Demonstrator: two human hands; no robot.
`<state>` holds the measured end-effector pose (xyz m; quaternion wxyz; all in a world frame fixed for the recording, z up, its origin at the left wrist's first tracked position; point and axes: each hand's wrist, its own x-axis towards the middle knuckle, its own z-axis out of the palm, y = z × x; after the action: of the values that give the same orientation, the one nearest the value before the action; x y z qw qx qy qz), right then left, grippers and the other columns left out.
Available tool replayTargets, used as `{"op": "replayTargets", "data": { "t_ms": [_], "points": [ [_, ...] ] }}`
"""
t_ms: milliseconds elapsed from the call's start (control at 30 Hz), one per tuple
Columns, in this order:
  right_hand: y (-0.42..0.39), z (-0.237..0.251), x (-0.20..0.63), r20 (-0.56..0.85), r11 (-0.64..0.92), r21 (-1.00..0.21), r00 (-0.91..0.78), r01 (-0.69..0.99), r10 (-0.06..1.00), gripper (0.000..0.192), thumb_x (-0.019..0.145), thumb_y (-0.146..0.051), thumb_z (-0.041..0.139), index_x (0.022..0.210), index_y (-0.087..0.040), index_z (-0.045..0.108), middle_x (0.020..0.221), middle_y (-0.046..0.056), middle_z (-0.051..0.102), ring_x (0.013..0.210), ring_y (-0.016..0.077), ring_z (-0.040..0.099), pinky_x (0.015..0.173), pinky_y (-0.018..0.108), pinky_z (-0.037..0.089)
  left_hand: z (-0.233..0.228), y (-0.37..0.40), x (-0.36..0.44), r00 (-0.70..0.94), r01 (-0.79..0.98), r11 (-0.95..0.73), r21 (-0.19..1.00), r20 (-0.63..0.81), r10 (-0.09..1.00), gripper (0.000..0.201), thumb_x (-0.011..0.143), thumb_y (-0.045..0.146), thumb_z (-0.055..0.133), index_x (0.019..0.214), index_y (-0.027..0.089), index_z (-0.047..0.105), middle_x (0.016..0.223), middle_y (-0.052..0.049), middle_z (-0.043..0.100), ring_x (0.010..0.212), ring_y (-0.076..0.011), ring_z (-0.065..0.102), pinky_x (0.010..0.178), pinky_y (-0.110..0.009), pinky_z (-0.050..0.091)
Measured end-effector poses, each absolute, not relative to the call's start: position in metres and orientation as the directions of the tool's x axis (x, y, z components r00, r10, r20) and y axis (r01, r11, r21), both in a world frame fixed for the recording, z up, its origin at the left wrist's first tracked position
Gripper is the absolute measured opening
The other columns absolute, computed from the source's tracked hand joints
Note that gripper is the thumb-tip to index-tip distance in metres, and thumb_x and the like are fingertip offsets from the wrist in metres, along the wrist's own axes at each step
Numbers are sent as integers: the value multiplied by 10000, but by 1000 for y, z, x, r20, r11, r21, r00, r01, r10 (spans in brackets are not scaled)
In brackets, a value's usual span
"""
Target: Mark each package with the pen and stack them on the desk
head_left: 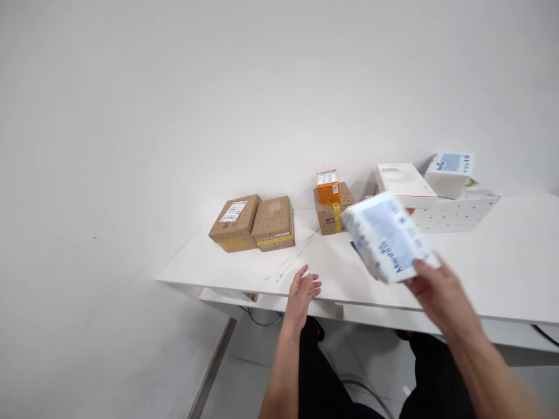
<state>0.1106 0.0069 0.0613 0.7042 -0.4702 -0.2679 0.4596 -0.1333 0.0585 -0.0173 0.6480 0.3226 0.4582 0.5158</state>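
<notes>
Head view, the only one we are working from: our right hand is holding a white and blue packet up above the near part of the white table, fingers closed around its lower right corner, the packet tilting up and to the left and blurring a little. Our left hand is hovering open and empty, palm turned inward, just over the near table edge, well apart from the packet. We are judging the packet to be light, since one hand is carrying it by a corner without sagging at the wrist; its rounded edges and wrapper are suggesting a soft, squashy pack with a slick plastic film, so a corner pinch is looking likely to slip. A hold across the middle, thumb on one broad face and fingers on the other, or a second hand under it, is seeming steadier to us. Nothing about it is looking fragile. Further back we are noting two brown boxes lying side by side and touching, a third brown box with a small orange box sitting on top, and at the right a white box resting on a long dotted white box, with another white and blue packet lying on top.
</notes>
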Motion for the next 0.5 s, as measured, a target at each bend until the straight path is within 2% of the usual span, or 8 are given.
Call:
{"op": "replayTargets", "data": {
  "t_ms": [67,100,167,233,333,433,500],
  "points": [
    [22,95,134,109,328,-907,604,-265,789,247,707,-245,677,941,-216,604,1009,50,670,780,171,643,584,274,545,-18,61,-140,20,-336,250,908,-259,966,666,669,493,762,1216,198,522,1017,-85,631,847,-167,643,790,-313,489],
    [33,111,146,208,411,-894,647,-178,733,261,714,-210,658,966,-211,592,1023,53,660,775,158,642,624,284,549,-18,62,-144,4,-314,244,918,-255,967,665,667,492,761,1214,199,521,1020,-84,628,846,-165,642,792,-313,491],
    [60,137,169,304,443,-896,676,-37,671,251,743,-217,620,985,-176,566,838,39,649,614,133,615,620,315,528,-18,67,-149,-47,-250,216,944,-235,971,660,672,495,751,1212,196,520,1018,-81,620,845,-160,637,797,-314,494],
    [89,155,188,257,315,-948,698,47,668,203,770,-264,610,925,-156,538,666,-2,575,528,126,574,619,349,501,-18,73,-155,-121,-149,160,976,-179,976,640,681,496,736,1204,194,525,1007,-77,614,839,-154,626,787,-309,496],
    [123,164,205,147,-13,-977,720,212,678,331,813,-435,572,912,-122,535,723,59,590,590,143,568,626,388,454,-20,87,-164,-210,54,50,997,-38,977,568,720,467,692,1195,199,533,1020,-82,611,843,-154,607,774,-308,495],
    [140,163,213,160,-283,-833,697,475,700,513,883,-549,381,894,-77,580,808,164,629,724,196,570,663,412,403,-22,101,-173,-250,316,-41,948,125,960,504,771,414,632,1217,206,523,1055,-92,601,912,-183,593,830,-349,488],
    [142,161,214,209,-356,-717,672,599,711,591,911,-548,283,868,-62,615,806,197,641,815,229,559,690,413,374,-20,113,-179,-238,551,-102,828,273,932,496,789,371,608,1248,210,510,1118,-109,580,1042,-231,559,919,-409,452]
  ]
}}
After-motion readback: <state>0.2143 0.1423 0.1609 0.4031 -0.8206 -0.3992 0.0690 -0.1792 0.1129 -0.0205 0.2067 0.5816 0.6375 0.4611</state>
